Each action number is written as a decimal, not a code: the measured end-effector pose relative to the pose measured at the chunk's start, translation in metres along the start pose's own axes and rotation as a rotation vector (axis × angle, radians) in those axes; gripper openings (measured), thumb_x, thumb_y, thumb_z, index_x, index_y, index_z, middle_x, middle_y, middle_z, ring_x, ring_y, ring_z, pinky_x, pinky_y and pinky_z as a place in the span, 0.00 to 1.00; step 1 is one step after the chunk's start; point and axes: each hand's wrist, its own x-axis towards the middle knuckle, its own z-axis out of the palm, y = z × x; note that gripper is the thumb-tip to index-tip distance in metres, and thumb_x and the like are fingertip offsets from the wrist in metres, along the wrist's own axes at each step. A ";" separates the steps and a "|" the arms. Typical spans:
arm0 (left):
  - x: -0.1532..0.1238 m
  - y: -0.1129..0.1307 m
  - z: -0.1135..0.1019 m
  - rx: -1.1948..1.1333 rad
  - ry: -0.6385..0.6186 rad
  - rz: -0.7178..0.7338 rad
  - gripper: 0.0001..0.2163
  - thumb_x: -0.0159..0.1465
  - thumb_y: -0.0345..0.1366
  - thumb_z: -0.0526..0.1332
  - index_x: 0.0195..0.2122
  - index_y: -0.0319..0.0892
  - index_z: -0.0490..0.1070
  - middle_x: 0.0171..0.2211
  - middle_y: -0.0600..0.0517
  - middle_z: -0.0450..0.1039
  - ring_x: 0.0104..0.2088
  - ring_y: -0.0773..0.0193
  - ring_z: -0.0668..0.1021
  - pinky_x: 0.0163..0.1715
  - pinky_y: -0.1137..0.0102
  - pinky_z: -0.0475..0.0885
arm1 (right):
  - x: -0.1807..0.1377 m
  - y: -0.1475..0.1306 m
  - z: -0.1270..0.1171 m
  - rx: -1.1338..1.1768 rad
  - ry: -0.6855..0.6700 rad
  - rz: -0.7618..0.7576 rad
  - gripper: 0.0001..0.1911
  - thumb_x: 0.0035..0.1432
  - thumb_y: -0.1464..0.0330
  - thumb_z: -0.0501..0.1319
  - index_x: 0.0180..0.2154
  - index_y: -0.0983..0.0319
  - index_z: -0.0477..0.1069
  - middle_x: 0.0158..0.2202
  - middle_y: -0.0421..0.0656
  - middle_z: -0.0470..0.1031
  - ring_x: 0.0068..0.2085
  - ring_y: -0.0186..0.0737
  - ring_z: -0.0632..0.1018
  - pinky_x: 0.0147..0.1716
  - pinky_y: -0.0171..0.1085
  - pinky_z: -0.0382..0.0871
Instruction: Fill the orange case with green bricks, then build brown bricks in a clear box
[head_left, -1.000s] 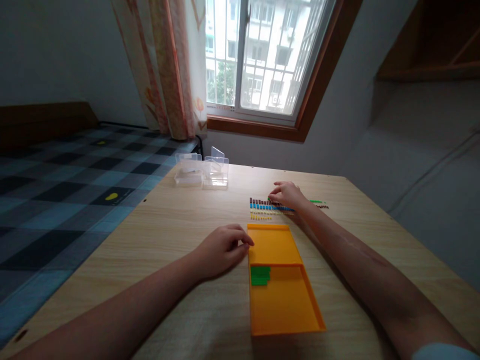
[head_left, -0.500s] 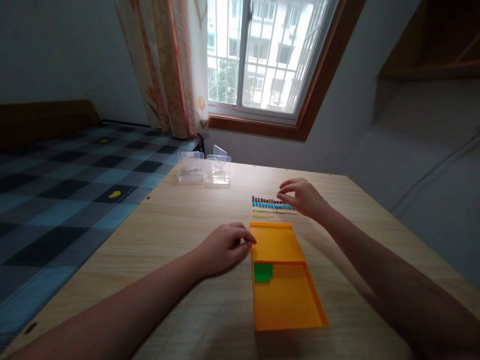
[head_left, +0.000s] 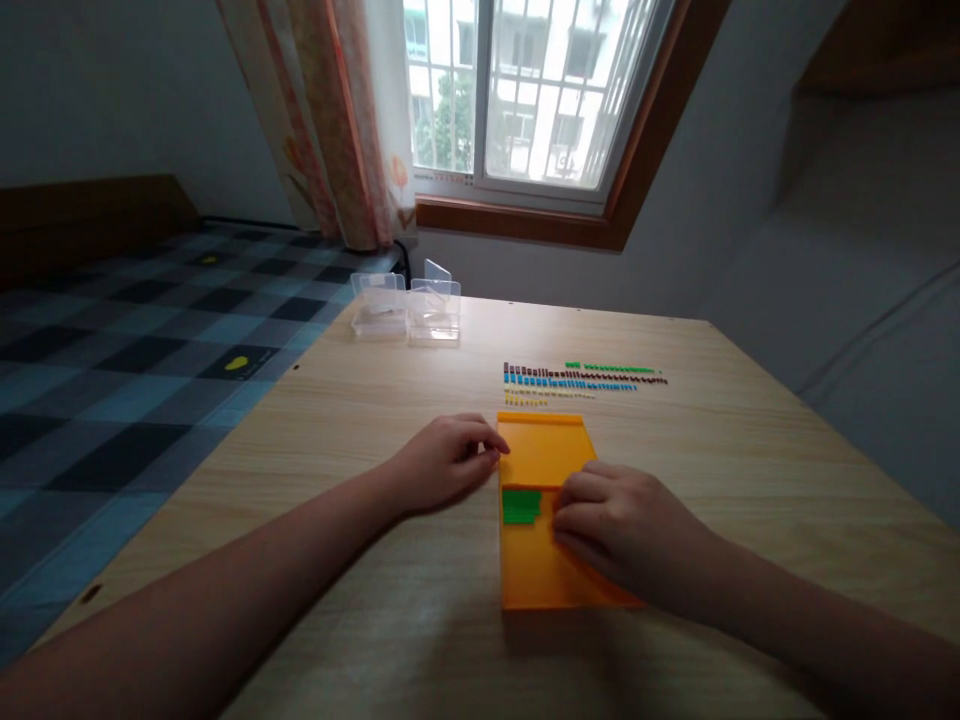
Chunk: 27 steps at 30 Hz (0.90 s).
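Note:
An orange tray with a raised divider lies on the table. In its near compartment, a block of green pieces is lined up in the upper left corner. My left hand has its thumb and fingertips closed on the tray's left edge, by the far compartment. Over the right side of the near compartment is my right hand, fingers pinched just right of the green pieces; whatever they may hold is hidden. Beyond the tray lie rows of small pieces: green, dark brown, blue and yellow.
Two clear plastic boxes with raised lids, a left one and a right one, stand at the table's far left corner. A bed with a checked cover adjoins the table's left side. The window is straight ahead.
My right hand has come back from the rows of pieces to the tray's near compartment, uncovering the rows' right ends. My left hand stays at the tray's edge. The view has tilted down slightly.

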 end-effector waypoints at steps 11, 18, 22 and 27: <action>0.000 0.000 -0.002 -0.003 -0.005 0.018 0.09 0.65 0.28 0.61 0.39 0.41 0.81 0.33 0.50 0.77 0.30 0.68 0.74 0.31 0.72 0.68 | -0.001 0.006 0.003 0.106 -0.083 0.047 0.06 0.65 0.68 0.64 0.34 0.59 0.79 0.34 0.39 0.79 0.35 0.38 0.76 0.34 0.36 0.63; 0.000 0.000 -0.002 -0.014 -0.017 0.013 0.08 0.64 0.29 0.61 0.38 0.41 0.81 0.35 0.50 0.78 0.29 0.68 0.75 0.31 0.72 0.68 | -0.002 0.009 0.000 0.115 -0.134 -0.035 0.11 0.67 0.70 0.59 0.37 0.58 0.81 0.34 0.39 0.79 0.31 0.35 0.75 0.31 0.36 0.61; 0.000 0.000 -0.002 -0.009 -0.015 0.021 0.08 0.64 0.29 0.61 0.38 0.41 0.81 0.35 0.50 0.78 0.30 0.67 0.75 0.31 0.71 0.69 | -0.001 0.005 0.007 0.105 -0.080 0.015 0.13 0.69 0.70 0.57 0.38 0.58 0.81 0.33 0.40 0.78 0.32 0.35 0.76 0.32 0.36 0.62; 0.001 0.001 -0.002 -0.019 -0.021 0.016 0.08 0.64 0.29 0.61 0.38 0.40 0.81 0.35 0.49 0.78 0.31 0.67 0.76 0.32 0.71 0.70 | -0.001 0.002 0.008 0.140 -0.039 0.032 0.16 0.71 0.69 0.54 0.41 0.59 0.81 0.35 0.43 0.78 0.33 0.36 0.76 0.32 0.35 0.63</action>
